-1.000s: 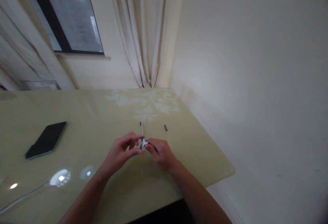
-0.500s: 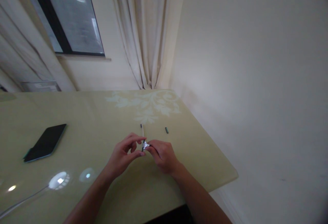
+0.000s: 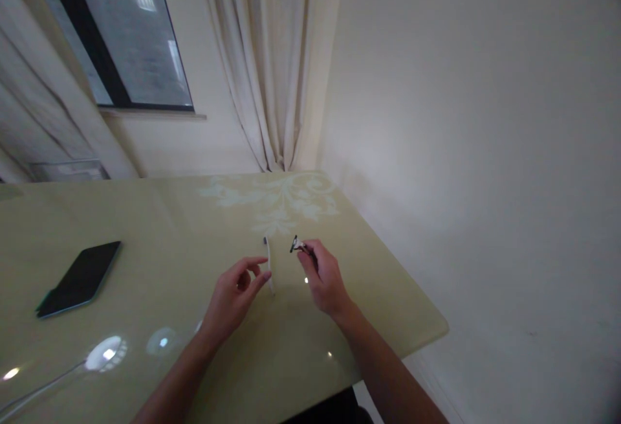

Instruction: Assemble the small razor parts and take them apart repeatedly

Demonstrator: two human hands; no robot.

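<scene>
My right hand (image 3: 326, 275) is closed around the handle of a small razor (image 3: 299, 245), whose dark narrow head points left above the table. Close by, a thin white toothbrush (image 3: 270, 268) with a dark-bristled head lies lengthwise on the table. My left hand (image 3: 237, 291) is beside the toothbrush, thumb and index finger apart, with nothing visible held between them. The fingertips overlap the brush's edge in view; whether they touch it I cannot tell. The small dark piece on the table earlier does not show.
The glossy yellow-green table (image 3: 194, 217) has a floral pattern at its back edge. On its left side lies a dark flat device (image 3: 82, 278). Curtains (image 3: 272, 61) and a window (image 3: 126, 29) are behind, and a pale wall (image 3: 460, 152) is at the right.
My right hand has moved up and right with the razor, away from my left hand. My left fingers no longer touch the razor's head. The loose dark piece is out of sight.
</scene>
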